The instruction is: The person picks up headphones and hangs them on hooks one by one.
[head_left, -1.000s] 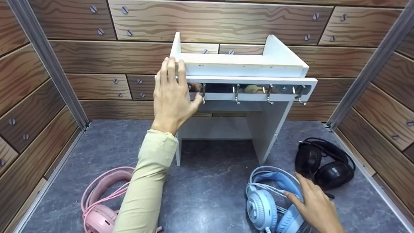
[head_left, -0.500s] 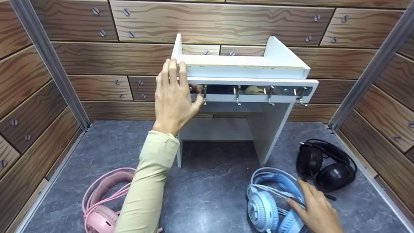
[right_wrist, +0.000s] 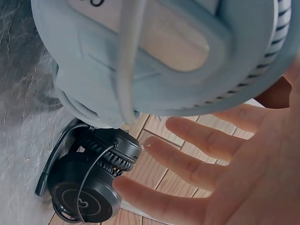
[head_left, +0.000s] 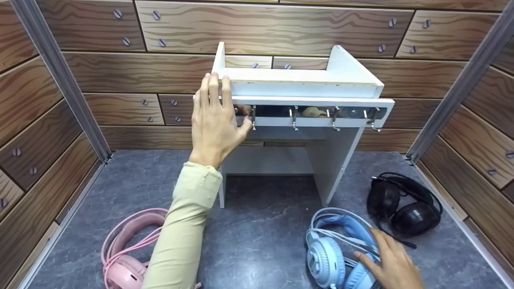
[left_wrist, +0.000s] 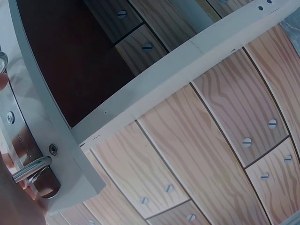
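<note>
My left hand lies on the left end of a white rail with metal hooks, its fingers straight up over the top edge. Its thumb is beside the leftmost hook; the left wrist view shows only a bit of the hand near a hook. The rail runs across the front of a white shelf unit. At lower right, my right hand is at the right side of light blue headphones on the floor. In the right wrist view its fingers spread loosely beside the ear cup.
Black headphones with a microphone boom lie to the right of the blue pair. Pink headphones lie at lower left, partly behind my left sleeve. Wood-patterned walls with metal corner posts enclose the grey floor.
My right hand has shifted slightly down beside the blue headphones, uncovering more of the black headphones' microphone boom. My left hand keeps its place on the rail.
</note>
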Tool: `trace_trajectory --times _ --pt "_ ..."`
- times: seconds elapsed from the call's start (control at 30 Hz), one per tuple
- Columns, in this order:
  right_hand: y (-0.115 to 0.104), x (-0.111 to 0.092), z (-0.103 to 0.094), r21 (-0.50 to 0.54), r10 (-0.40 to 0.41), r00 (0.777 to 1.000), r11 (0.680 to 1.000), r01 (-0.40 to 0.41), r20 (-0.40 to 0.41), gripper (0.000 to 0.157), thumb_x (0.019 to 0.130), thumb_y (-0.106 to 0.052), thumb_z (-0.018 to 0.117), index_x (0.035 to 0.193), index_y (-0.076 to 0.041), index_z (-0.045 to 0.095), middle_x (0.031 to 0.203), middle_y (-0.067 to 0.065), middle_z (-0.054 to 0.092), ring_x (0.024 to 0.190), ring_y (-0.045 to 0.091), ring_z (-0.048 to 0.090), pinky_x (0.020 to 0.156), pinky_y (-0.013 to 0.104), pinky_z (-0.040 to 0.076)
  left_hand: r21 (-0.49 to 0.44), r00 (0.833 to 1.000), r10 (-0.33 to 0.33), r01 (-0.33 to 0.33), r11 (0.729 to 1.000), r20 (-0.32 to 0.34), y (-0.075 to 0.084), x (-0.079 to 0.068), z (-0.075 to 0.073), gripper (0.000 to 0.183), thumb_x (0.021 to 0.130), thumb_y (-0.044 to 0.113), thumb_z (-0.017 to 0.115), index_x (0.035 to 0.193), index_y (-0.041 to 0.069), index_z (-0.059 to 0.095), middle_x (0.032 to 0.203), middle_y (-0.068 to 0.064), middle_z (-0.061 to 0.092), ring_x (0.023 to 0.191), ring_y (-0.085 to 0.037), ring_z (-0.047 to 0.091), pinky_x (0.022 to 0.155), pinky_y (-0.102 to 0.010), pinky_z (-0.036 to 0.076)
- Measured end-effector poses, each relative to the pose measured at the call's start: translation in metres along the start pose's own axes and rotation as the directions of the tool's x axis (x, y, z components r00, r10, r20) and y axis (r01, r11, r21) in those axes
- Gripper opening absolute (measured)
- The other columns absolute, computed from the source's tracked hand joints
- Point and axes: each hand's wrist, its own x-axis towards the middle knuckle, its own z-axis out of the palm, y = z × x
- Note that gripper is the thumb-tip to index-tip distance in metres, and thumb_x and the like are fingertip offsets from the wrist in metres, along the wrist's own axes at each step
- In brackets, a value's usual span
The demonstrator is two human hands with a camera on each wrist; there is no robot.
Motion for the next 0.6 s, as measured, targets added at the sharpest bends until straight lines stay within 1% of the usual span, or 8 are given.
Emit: trace_trajectory --times 0.2,0.3,0.33,0.4,0.47,0.53,0.57,0.6 --pt "0.002 -0.003 0.005 0.0 -0.011 1.0 1.0 0.011 -0.016 0.076 0.084 -0.043 0.08 0.138 0.004 0.053 0.133 0.029 0.055 0.115 0.055 0.054 0.085 0.075 0.043 0.003 1.0 0.007 -0.007 1.0 -0.02 0.0 -0.001 0.001 0.083 0.086 0.042 0.063 0.148 -0.005 0.034 0.152 -0.028 0.032 0.144 -0.042 0.027 0.119 -0.049 0.023" --pt "0.004 -0.006 0.008 0.004 0.006 1.0 1.0 -0.006 -0.011 0.08 0.084 -0.044 0.079 0.139 0.006 0.051 0.136 0.032 0.051 0.115 0.058 0.052 0.086 0.075 0.042 0.012 0.999 0.009 -0.008 1.0 -0.036 0.0 -0.001 0.002 0.082 0.086 0.042 0.063 0.147 -0.005 0.035 0.151 -0.028 0.034 0.143 -0.042 0.029 0.119 -0.049 0.024" --pt "0.005 -0.007 0.01 0.005 0.012 1.0 1.0 -0.012 -0.011 0.081 0.083 -0.044 0.079 0.139 0.006 0.05 0.137 0.033 0.05 0.114 0.059 0.052 0.086 0.076 0.042 0.012 0.999 0.007 -0.006 1.0 -0.033 0.0 -0.001 0.002 0.083 0.086 0.042 0.063 0.148 -0.005 0.035 0.151 -0.028 0.033 0.143 -0.042 0.028 0.119 -0.049 0.024" --pt "0.006 -0.008 0.013 0.02 0.021 0.999 1.0 -0.021 -0.036 0.081 0.082 -0.042 0.08 0.139 0.007 0.049 0.137 0.035 0.048 0.113 0.061 0.051 0.086 0.076 0.042 0.01 1.0 0.005 -0.005 1.0 -0.027 0.0 -0.001 0.001 0.083 0.087 0.042 0.063 0.148 -0.005 0.034 0.151 -0.028 0.033 0.143 -0.042 0.028 0.119 -0.049 0.024" --pt "0.007 -0.009 0.016 0.052 0.029 0.998 0.998 -0.026 -0.057 0.081 0.081 -0.038 0.081 0.138 0.009 0.048 0.137 0.037 0.046 0.115 0.063 0.049 0.087 0.076 0.041 0.004 1.0 0.005 -0.005 1.0 -0.017 0.0 -0.001 0.001 0.083 0.088 0.043 0.062 0.148 -0.005 0.033 0.152 -0.028 0.032 0.144 -0.042 0.027 0.12 -0.049 0.022" --pt "0.006 -0.009 0.02 0.099 0.063 0.998 0.993 -0.06 -0.027 0.083 0.082 -0.037 0.08 0.14 0.011 0.045 0.139 0.04 0.042 0.118 0.066 0.045 0.091 0.076 0.039 0.003 1.0 0.005 -0.005 1.0 -0.012 0.0 0.0 0.001 0.083 0.088 0.043 0.062 0.149 -0.005 0.033 0.152 -0.028 0.031 0.144 -0.042 0.027 0.12 -0.048 0.022" --pt "0.005 -0.008 0.021 0.123 0.087 0.996 0.989 -0.086 -0.001 0.084 0.083 -0.037 0.08 0.141 0.012 0.043 0.14 0.042 0.04 0.121 0.066 0.043 0.094 0.076 0.038 0.002 1.0 0.003 -0.003 1.0 -0.01 0.0 0.0 0.0 0.083 0.088 0.043 0.062 0.149 -0.005 0.033 0.152 -0.028 0.031 0.144 -0.042 0.027 0.12 -0.048 0.021" --pt "0.005 -0.006 0.023 0.144 0.122 0.992 0.981 -0.127 0.046 0.087 0.085 -0.038 0.078 0.143 0.014 0.039 0.142 0.043 0.036 0.124 0.067 0.038 0.097 0.076 0.035 0.002 1.0 0.001 -0.001 1.0 -0.007 0.0 0.0 0.0 0.082 0.088 0.043 0.061 0.149 -0.005 0.033 0.152 -0.028 0.031 0.144 -0.042 0.027 0.12 -0.048 0.021"
